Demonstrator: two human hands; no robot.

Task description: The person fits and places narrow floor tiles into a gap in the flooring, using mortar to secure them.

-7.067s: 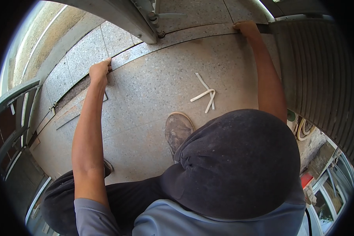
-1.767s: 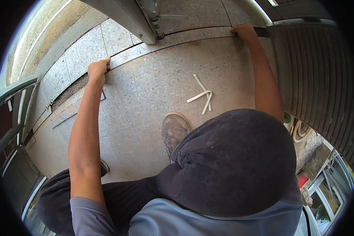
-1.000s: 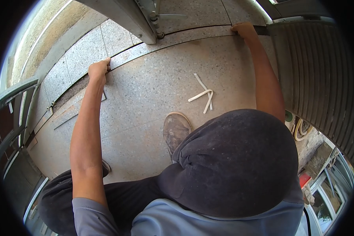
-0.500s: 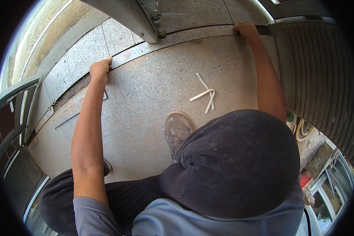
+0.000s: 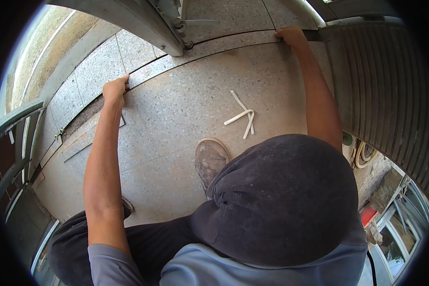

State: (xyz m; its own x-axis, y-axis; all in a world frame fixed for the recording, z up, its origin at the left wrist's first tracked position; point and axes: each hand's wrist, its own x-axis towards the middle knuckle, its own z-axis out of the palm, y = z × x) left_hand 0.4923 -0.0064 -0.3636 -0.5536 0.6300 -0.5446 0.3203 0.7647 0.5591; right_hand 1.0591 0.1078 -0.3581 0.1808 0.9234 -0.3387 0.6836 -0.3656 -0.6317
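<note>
A long, narrow speckled tile strip (image 5: 205,48) lies along the groove between the floor tiles, below the metal post. My left hand (image 5: 115,90) is closed on its left end, with the fingertips at the edge. At the strip's right end my right hand (image 5: 291,36) grips it, the fingers bent over the end. Left of my left hand the groove (image 5: 85,116) is open and shows rough grey-brown material. A thin flat piece (image 5: 88,145) lies on the floor beside my left forearm.
Bent white strips (image 5: 245,114) lie on the speckled floor (image 5: 167,119) before my shoe (image 5: 210,159). A metal post (image 5: 148,24) stands at the top. A ribbed shutter (image 5: 381,86) is on the right, and a metal frame (image 5: 21,119) on the left. A coiled hose (image 5: 364,155) lies at right.
The whole view has shifted a little, so the floor and post appear slightly further left. Both hands keep their hold at the ends of the strip.
</note>
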